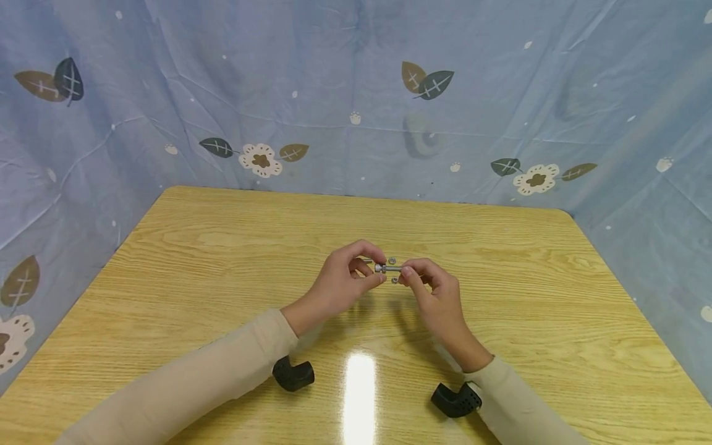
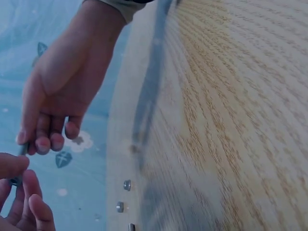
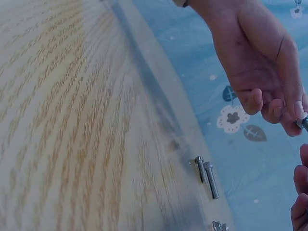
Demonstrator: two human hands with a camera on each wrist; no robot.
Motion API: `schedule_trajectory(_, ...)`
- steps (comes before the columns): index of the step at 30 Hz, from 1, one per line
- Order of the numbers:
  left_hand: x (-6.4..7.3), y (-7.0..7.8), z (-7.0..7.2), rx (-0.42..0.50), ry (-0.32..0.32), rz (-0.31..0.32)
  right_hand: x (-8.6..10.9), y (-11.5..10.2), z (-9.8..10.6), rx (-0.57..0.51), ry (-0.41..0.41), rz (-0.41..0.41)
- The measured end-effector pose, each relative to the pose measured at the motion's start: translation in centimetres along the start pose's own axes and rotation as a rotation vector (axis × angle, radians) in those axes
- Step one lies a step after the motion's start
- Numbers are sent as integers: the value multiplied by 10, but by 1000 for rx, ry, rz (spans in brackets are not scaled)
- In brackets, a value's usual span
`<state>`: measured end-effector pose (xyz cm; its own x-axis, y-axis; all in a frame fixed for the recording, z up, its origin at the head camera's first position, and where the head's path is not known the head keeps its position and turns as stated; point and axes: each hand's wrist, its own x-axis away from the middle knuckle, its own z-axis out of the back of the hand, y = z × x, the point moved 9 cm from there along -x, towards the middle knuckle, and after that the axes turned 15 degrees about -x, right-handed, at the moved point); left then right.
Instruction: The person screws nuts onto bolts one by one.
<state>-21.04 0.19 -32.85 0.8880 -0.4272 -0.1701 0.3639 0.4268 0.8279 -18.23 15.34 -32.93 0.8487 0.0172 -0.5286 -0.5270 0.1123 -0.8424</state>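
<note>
A silver socket-head bolt (image 1: 394, 269) with a nut (image 1: 384, 269) near its head is held level between the hands above the table. My right hand (image 1: 442, 300) pinches the shank end between thumb and fingers. Thumb and index finger of my left hand (image 1: 339, 281) are round the head end; in the right wrist view the left thumb touches the bolt's end (image 3: 303, 121). Two loose nuts (image 2: 127, 185) (image 2: 120, 207) lie on the table. Two more bolts (image 3: 200, 169) (image 3: 211, 180) lie side by side, partly behind the left hand in the head view.
The wood-grain table (image 1: 233, 247) carries a bright light reflection at its front. Blue patterned cloth (image 1: 334, 93) hangs round its back and sides. A black curved mount (image 1: 293, 375) is below the left wrist, another black mount (image 1: 456, 400) below the right.
</note>
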Motion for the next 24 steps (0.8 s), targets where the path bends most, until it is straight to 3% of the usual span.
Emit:
schedule_trajectory(9, -1, -6, -6, 16, -46, 76, 0, -1, 0, 7, 5, 27)
schedule_trajectory(18, -4, 6, -2, -33, 0, -74, -1, -3, 1, -20, 18, 13)
schedule_trajectory(24, -5, 1, -3, 2, -27, -5, -1, -4, 0, -30, 14, 7)
